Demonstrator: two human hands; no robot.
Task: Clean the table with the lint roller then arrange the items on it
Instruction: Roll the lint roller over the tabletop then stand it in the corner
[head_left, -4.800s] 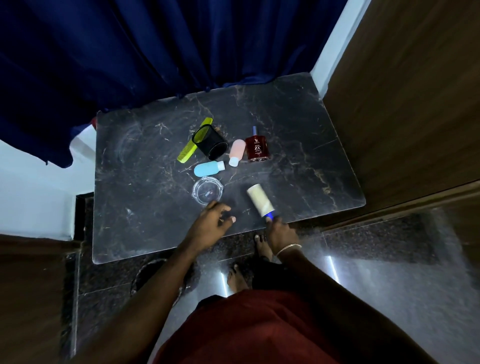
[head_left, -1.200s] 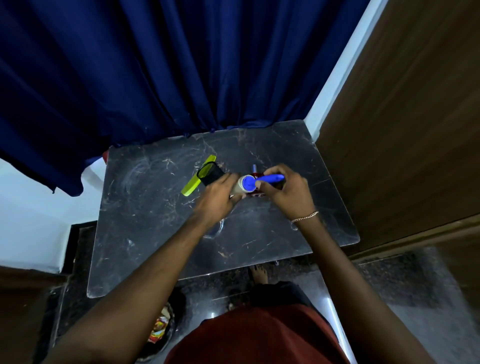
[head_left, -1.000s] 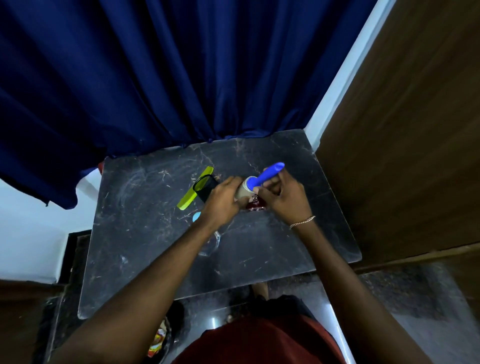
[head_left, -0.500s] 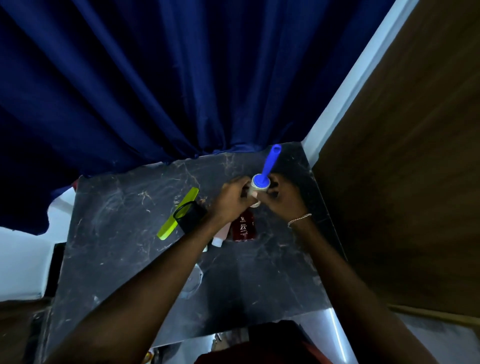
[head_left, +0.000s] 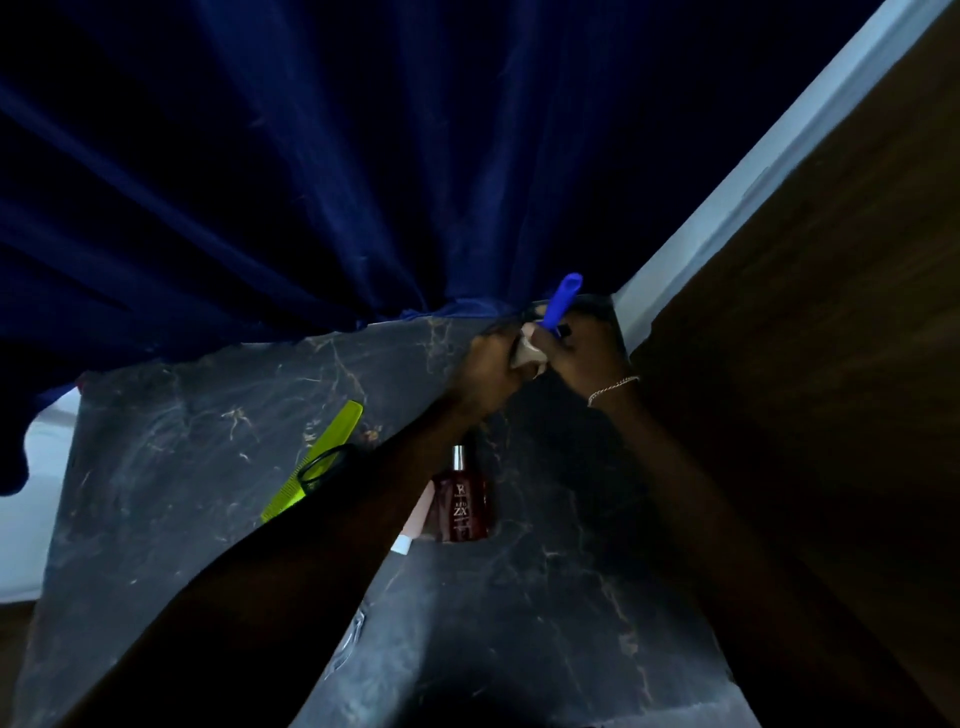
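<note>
Both hands hold the lint roller (head_left: 560, 304) above the far right corner of the black marble table (head_left: 171, 431). Its blue handle points up and away; its pale roll sits between my hands. My left hand (head_left: 485, 371) grips the roll from the left. My right hand (head_left: 582, 353), with a bracelet on the wrist, grips it near the handle's base. A dark red perfume bottle (head_left: 462, 501) lies mid-table beside a pink bottle (head_left: 418, 519), partly hidden by my left forearm. A yellow-green comb (head_left: 317, 460) lies to the left with a black cup (head_left: 322, 467) on it.
A dark blue curtain (head_left: 311, 182) hangs along the table's far edge. A wooden panel (head_left: 805, 364) and a white wall strip (head_left: 727, 202) stand close on the right. A clear glass lid (head_left: 350, 639) peeks out under my left forearm near the front.
Both hands carried the lint roller from the table's middle up to its far right corner, the handle turning upward. The view tilted up toward the curtain.
</note>
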